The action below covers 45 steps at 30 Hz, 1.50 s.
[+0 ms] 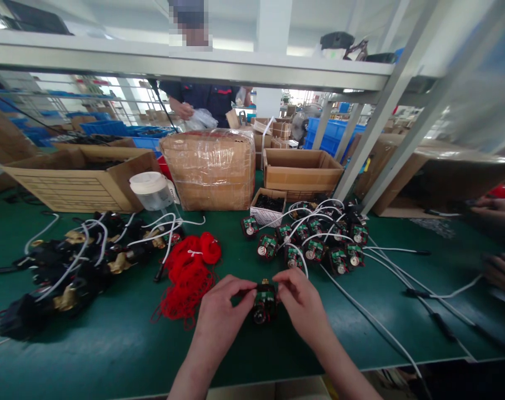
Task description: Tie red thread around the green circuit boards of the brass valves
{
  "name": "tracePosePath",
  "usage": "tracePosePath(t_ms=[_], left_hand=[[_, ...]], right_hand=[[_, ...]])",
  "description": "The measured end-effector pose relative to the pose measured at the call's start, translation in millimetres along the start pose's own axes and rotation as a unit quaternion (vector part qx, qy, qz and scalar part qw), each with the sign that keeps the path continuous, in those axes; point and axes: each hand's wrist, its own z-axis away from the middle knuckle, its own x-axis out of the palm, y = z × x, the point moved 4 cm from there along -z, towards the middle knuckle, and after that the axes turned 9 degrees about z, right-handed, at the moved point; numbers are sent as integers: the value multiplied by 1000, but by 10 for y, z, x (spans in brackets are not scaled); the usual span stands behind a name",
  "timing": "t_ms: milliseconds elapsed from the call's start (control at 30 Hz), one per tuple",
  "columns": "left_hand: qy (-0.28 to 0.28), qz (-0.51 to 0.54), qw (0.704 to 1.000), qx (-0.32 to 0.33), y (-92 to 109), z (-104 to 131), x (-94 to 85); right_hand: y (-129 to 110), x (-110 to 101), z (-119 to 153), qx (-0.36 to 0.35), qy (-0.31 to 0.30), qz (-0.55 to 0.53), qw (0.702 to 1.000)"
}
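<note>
In the head view, a small black unit with a green circuit board [264, 300] and a brass fitting on top lies on the bench between my hands. My left hand [223, 308] grips its left edge between thumb and forefinger. At the unit's upper right edge, my right hand [300, 303] has thumb and fingertips pinched together. Whatever sits between those fingertips is too small to make out. Similar circuit-board units [314, 250] with white cables lie just beyond my right hand. A heap of red cord rings [188, 278] is left of my left hand.
Black units with brass fittings [119, 264] crowd the green bench [135, 355] at left. Behind stand cardboard boxes [210, 172], a lidded plastic jug [150, 191] and a small box of black parts [269, 206]. Metal posts rise at right, near another person's hands [502, 275]. A person stands opposite.
</note>
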Motion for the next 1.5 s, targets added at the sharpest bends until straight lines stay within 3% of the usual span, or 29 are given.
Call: tracePosePath(t_ms=[167,633,1200,1500], left_hand=[[-4,10,1000,-10,0,-10,1],[-8,16,1000,-4,-4,-31,28],[-5,9,1000,1,-1,-39,20],[-1,21,1000,12,1,-38,40]], right_hand=[[1,-15,114,2,2,20,1000],[-126,37,167,-13,38,259,965],[-80,-17,128,19,30,114,993],[-156,75,19,-9,-4,119,993]])
